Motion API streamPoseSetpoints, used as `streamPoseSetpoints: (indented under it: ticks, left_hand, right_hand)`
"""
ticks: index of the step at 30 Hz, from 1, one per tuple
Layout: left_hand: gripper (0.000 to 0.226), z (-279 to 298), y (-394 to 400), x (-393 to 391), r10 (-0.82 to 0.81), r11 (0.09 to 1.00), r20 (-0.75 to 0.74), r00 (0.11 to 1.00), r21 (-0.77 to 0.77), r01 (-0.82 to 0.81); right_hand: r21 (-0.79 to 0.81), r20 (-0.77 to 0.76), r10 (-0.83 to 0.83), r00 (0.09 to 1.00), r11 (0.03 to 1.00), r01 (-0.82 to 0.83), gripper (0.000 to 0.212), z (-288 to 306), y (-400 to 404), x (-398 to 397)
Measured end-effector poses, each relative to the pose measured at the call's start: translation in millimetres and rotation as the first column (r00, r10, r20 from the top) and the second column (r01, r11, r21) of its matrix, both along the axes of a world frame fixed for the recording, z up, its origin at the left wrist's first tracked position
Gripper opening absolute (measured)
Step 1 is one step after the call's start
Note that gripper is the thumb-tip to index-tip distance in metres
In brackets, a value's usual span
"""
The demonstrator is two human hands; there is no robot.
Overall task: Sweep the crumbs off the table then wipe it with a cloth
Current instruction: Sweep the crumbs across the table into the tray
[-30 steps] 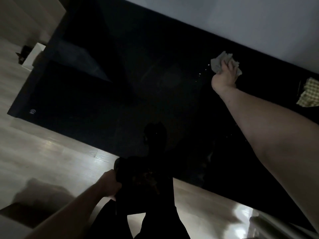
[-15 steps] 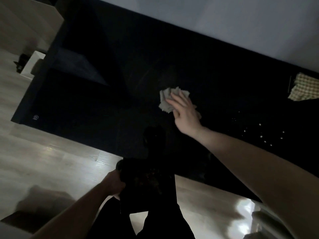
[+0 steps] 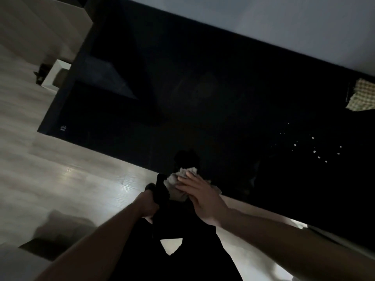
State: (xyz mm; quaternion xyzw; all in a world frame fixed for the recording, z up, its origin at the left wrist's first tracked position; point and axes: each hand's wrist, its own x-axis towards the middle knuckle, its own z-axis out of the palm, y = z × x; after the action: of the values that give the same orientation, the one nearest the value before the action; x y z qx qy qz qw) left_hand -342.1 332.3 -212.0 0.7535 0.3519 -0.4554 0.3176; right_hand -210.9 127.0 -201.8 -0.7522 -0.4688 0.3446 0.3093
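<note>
The black tabletop (image 3: 203, 94) fills most of the view. At its near edge the left hand (image 3: 149, 203) grips a dark dustpan (image 3: 162, 191), apparently held just below the edge to catch sweepings. The right hand (image 3: 200, 197), fingers (image 3: 189, 175) straight and together, presses a crumpled grey rag (image 3: 176, 183) there. Pale crumbs (image 3: 314, 152) lie scattered to the right, unswept. A checked cloth (image 3: 363, 96) waits far right, probably for wiping.

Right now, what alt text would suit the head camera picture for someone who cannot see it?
At a dark table's near edge, the right hand presses a grey cloth toward a dark object the left hand grips. Pale crumbs remain at right, near a checked cloth.
</note>
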Motion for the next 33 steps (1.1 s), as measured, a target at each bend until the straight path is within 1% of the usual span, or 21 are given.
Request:
streamPoseSetpoints:
  ticks: [1, 3, 5, 8, 10, 13, 16, 19, 22, 24, 26, 29, 33]
  left_hand:
    - [0.03, 0.9, -0.4, 0.3, 0.014, 1.0, 0.005, 1.0, -0.003, -0.014]
    - [0.029, 2.5, -1.5, 0.6, 0.039, 0.999, 0.023, 0.999, -0.009, -0.038]
    - [0.029, 2.4, -1.3, 0.1, 0.03, 1.0, 0.017, 0.999, 0.004, -0.03]
    - [0.023, 1.0, -0.1, -2.1, 0.02, 1.0, 0.006, 1.0, -0.009, -0.02]
    - [0.024, 0.9, 0.1, -3.8, 0.021, 1.0, 0.009, 1.0, -0.015, -0.021]
    - [0.025, -1.9, 0.1, -5.7, 0.027, 1.0, 0.013, 1.0, -0.016, -0.027]
    - [0.023, -5.1, 0.7, -9.0, 0.049, 0.999, 0.007, 0.999, -0.02, -0.049]
    - [0.023, -6.8, -0.9, -13.1, 0.041, 0.999, 0.027, 0.999, -0.021, -0.041]
    - [0.023, -11.3, -2.2, -18.4, 0.049, 0.999, 0.047, 0.998, -0.019, -0.048]
    - [0.022, -13.3, -3.0, -20.6, 0.063, 0.998, 0.037, 0.997, -0.018, -0.062]
    - [0.023, -13.5, -4.8, -20.6, 0.067, 0.998, 0.043, 0.997, -0.014, -0.067]
    - [0.026, -11.6, -9.2, -18.6, 0.085, 0.996, 0.04, 0.996, -0.019, -0.084]
    - [0.027, -7.5, -12.7, -16.2, 0.095, 0.995, 0.033, 0.995, -0.011, -0.094]
  right_hand:
    - [-0.002, -0.018, 0.009, 1.0, 1.0, -0.009, 0.048, 3.5, -2.7, -0.2]
    - [-0.003, -0.081, -0.028, 0.996, 1.0, 0.028, 0.045, 15.3, -4.6, 5.9]
    - [0.023, -0.142, -0.101, 0.985, 0.994, 0.105, 0.044, 28.2, -1.3, 18.6]
    - [0.067, -0.155, -0.22, 0.963, 0.97, 0.232, 0.048, 40.9, 15.7, 52.6]
    - [0.094, -0.087, -0.306, 0.948, 0.945, 0.313, 0.05, 43.2, 37.3, 90.0]
    - [0.111, 0.09, -0.457, 0.885, 0.887, 0.447, 0.05, 42.2, 79.6, 154.6]
    - [0.024, 0.191, -0.524, 0.83, 0.848, 0.529, 0.049, 40.4, 118.6, 210.3]
    - [-0.088, 0.24, -0.493, 0.837, 0.847, 0.524, 0.05, 32.5, 148.4, 251.3]
    - [-0.262, 0.35, -0.346, 0.871, 0.856, 0.445, 0.056, 13.4, 165.7, 266.3]
    - [-0.299, 0.402, -0.273, 0.874, 0.863, 0.407, 0.059, 4.5, 167.2, 259.9]
    - [-0.265, 0.407, -0.223, 0.886, 0.899, 0.348, 0.06, 5.7, 158.2, 242.7]
    - [-0.194, 0.368, -0.147, 0.918, 0.953, 0.231, 0.057, 11.9, 130.7, 203.6]
    - [-0.056, 0.321, -0.118, 0.94, 0.988, 0.143, 0.058, 5.5, 85.4, 144.7]
